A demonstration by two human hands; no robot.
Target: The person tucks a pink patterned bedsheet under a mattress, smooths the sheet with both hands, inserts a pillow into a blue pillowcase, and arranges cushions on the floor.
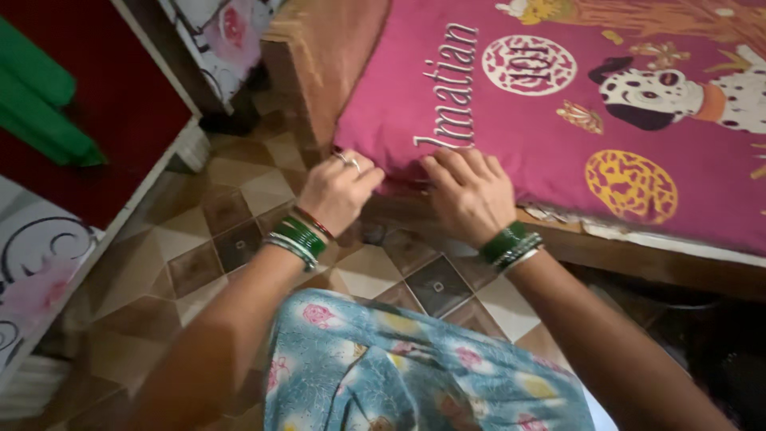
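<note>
- Left hand (pixel 339 190): ring on one finger, green bangles at the wrist; fingers curled together, pinching the sheet's edge at the mattress corner.
- Right hand (pixel 469 191): green bangles; fingers bent, tips pressed into the same edge just beside the left hand. Whether they clamp cloth or only push it, I cannot tell.
- Sheet (pixel 574 120): magenta, printed with a spotted dog and round gold motifs; lies over the mattress, its near edge at the fingertips, slightly bunched there.
- Bed frame (pixel 638 259): wooden rail directly below the hands; a strip of pale underlayer shows to the right.
- Floor (pixel 239 215): brown and cream tiles.
- Cabinet (pixel 104 120): red panel, white trim, far left.
- Risk, judged: fingers caught between mattress and rail if pushed deep; cloth creasing or slipping out at the corner if the two hands pull unevenly.
</note>
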